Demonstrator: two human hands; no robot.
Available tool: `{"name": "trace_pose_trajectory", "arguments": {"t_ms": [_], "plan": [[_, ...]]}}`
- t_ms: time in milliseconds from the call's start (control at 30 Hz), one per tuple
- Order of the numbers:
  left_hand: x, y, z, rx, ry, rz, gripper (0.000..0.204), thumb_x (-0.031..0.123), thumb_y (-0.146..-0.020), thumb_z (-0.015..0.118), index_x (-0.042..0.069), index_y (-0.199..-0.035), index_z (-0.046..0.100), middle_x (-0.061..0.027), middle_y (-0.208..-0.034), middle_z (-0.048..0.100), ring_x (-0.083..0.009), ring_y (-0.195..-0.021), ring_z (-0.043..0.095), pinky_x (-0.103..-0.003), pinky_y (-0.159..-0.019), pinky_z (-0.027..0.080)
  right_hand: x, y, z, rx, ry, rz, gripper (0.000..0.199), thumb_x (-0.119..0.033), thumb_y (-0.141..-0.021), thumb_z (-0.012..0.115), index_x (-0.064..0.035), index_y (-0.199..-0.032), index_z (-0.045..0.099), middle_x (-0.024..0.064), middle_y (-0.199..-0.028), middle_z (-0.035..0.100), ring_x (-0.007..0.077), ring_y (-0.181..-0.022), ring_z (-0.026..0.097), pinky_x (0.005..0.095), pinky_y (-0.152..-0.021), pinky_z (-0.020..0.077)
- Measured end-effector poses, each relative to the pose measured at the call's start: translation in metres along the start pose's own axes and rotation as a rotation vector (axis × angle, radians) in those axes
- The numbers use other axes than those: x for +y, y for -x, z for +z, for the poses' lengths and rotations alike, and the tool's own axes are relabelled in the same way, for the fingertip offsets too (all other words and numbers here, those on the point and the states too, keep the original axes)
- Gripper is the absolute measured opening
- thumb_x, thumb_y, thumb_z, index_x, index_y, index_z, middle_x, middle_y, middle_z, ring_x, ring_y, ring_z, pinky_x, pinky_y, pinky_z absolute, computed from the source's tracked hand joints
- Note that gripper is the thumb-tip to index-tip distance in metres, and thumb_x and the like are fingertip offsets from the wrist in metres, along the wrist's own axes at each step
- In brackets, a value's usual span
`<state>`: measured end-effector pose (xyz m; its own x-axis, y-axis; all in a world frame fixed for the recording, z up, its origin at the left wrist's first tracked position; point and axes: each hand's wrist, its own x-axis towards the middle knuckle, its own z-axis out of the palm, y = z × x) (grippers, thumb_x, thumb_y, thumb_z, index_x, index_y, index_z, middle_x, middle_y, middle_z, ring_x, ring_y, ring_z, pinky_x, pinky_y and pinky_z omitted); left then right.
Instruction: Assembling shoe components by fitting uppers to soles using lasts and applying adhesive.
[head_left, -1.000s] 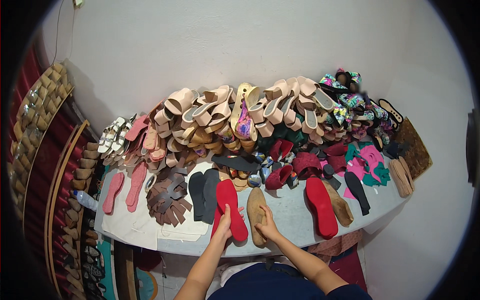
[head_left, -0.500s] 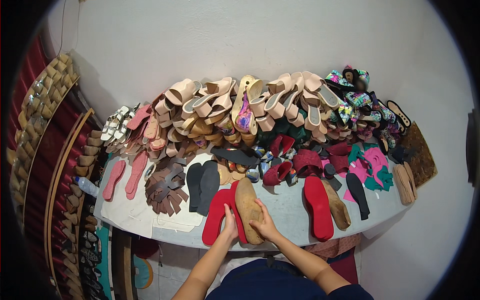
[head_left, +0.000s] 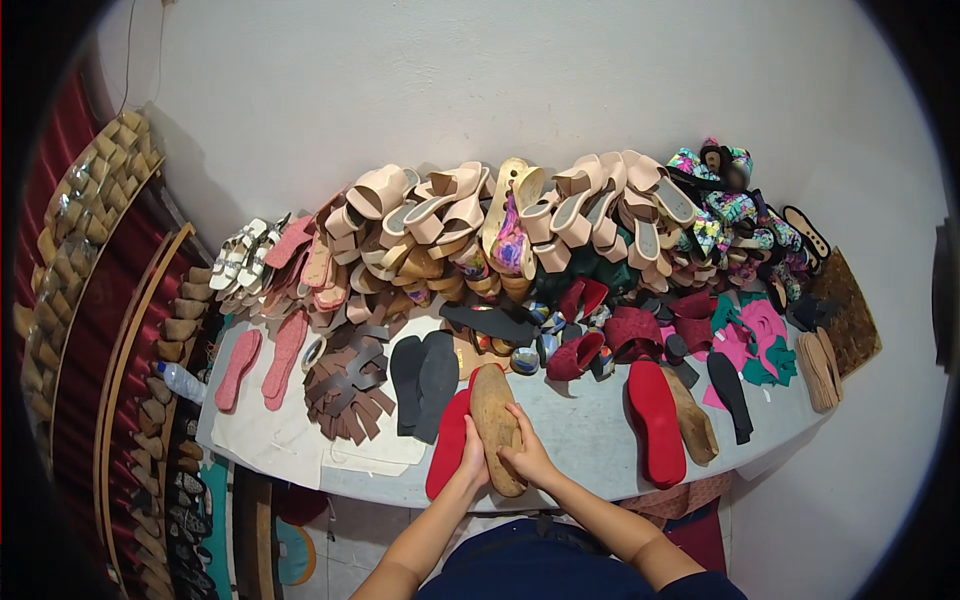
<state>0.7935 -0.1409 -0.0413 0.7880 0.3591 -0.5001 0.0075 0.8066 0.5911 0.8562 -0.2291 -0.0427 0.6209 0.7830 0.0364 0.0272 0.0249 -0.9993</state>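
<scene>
Both hands hold a worn wooden shoe last [head_left: 492, 425] at the near edge of the table, its toe end pointing away from me. My left hand [head_left: 473, 462] is closed against its left side, with some fingers hidden underneath. From the right, my right hand [head_left: 530, 455] grips the last with the thumb across its top. A red insole lies under the last, and only a sliver of it shows at the toe end. Beside my left hand, another red insole [head_left: 449, 445] rests on the table.
Farther right lie a red insole [head_left: 657, 425] and a second wooden last [head_left: 692, 428]. Dark grey soles [head_left: 424, 385] and brown strap pieces [head_left: 348, 385] sit to the left. Heeled sandals [head_left: 560, 205] are piled along the wall. Racks of lasts [head_left: 180, 330] stand at far left.
The last has come over the red insole next to it, covering most of it. My left hand has moved in against the last's side. The whole view has shifted slightly.
</scene>
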Motion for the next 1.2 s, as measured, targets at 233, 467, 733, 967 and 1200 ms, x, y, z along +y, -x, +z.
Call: {"name": "trace_pose_trajectory", "arguments": {"t_ms": [233,467,733,967,1200], "plan": [[0.024,-0.014,-0.035,-0.062,0.030,-0.048,0.072,0.063,-0.081,0.012,0.011,-0.127,0.032,-0.0115,-0.122,0.042,-0.0265,-0.110,0.042,-0.040,-0.090,0.036,-0.017,-0.016,0.013,-0.049,0.037,0.048,0.059,-0.010,-0.076,0.056,-0.0066,-0.128,0.030,0.0166,-0.135,0.020,0.0236,-0.124,0.023,0.0315,-0.099,0.0244],[0.046,-0.021,-0.082,-0.239,0.218,-0.176,0.081,0.065,-0.079,0.007,0.002,-0.116,0.043,-0.0117,-0.099,0.055,-0.0231,-0.079,0.055,-0.037,-0.071,0.046,-0.016,-0.026,0.011,-0.040,-0.289,0.214,0.032,-0.013,-0.086,0.045,0.0018,-0.115,0.045,0.0096,-0.108,0.054,0.0158,-0.102,0.049,0.0287,-0.090,0.0344],[0.063,-0.019,-0.110,-0.264,0.319,-0.259,0.081,0.065,-0.080,0.008,0.001,-0.116,0.043,-0.0112,-0.100,0.055,-0.0214,-0.078,0.056,-0.036,-0.073,0.046,-0.001,-0.041,0.039,0.055,-0.273,0.209,0.024,-0.014,-0.085,0.050,0.0019,-0.102,0.052,0.0083,-0.090,0.058,0.0113,-0.086,0.053,0.0243,-0.078,0.0413],[0.072,-0.019,-0.123,-0.345,0.301,-0.248,0.080,0.064,-0.080,0.009,0.000,-0.115,0.043,-0.0116,-0.100,0.055,-0.0216,-0.082,0.056,-0.035,-0.075,0.046,0.017,-0.063,0.050,0.095,-0.116,0.285,0.019,-0.019,-0.085,0.051,-0.0010,-0.081,0.055,0.0025,-0.073,0.056,0.0076,-0.065,0.051,0.0196,-0.063,0.0405],[0.082,-0.020,-0.120,-0.371,0.180,-0.354,0.082,0.067,-0.078,0.012,0.001,-0.115,0.044,-0.0123,-0.098,0.055,-0.0216,-0.084,0.056,-0.036,-0.075,0.046,-0.007,-0.083,0.011,0.560,0.330,-0.190,0.019,-0.015,-0.081,0.050,-0.0029,-0.095,0.056,0.0050,-0.088,0.056,0.0152,-0.080,0.050,0.0273,-0.068,0.0404]]}}
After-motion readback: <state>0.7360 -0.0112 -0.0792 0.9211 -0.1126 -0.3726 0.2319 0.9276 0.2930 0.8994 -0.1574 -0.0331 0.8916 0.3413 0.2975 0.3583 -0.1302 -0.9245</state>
